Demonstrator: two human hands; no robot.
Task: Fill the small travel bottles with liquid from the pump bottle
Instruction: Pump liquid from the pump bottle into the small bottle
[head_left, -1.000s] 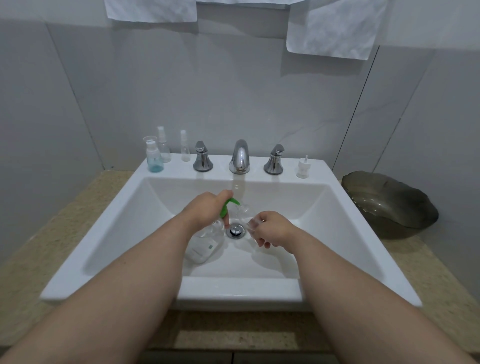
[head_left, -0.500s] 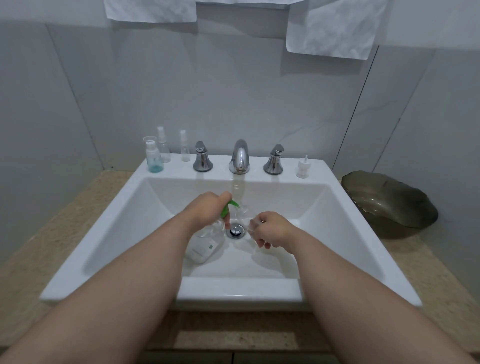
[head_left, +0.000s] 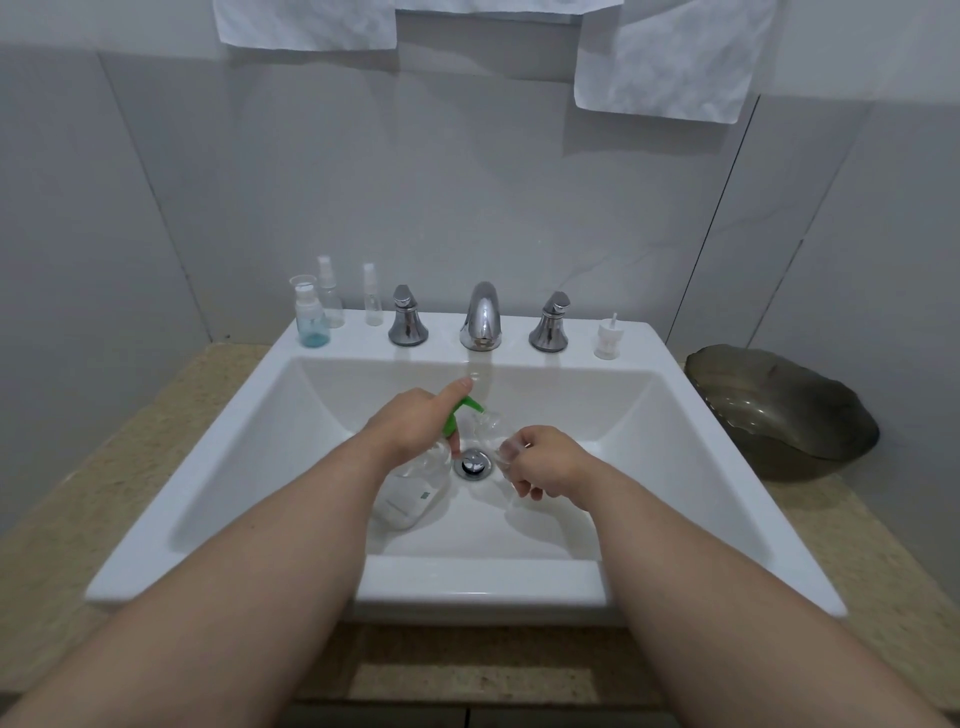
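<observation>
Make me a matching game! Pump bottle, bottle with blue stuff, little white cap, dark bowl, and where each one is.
Things:
1 pump bottle
2 blue-liquid bottle
3 white cap
4 dark bowl

Places:
A on the counter, right of the sink
B in the sink, gripped by the left hand
C sink ledge, right of the taps
D sink ledge, left of the taps

Pairs: 1-B, 2-D, 3-C, 4-A

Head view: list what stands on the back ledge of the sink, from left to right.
Small bottle with blue liquid → slim clear spray bottle → left tap handle → spout → right tap handle → white pump top. A second spray bottle overlaps the first bottle, so it is left out.
</observation>
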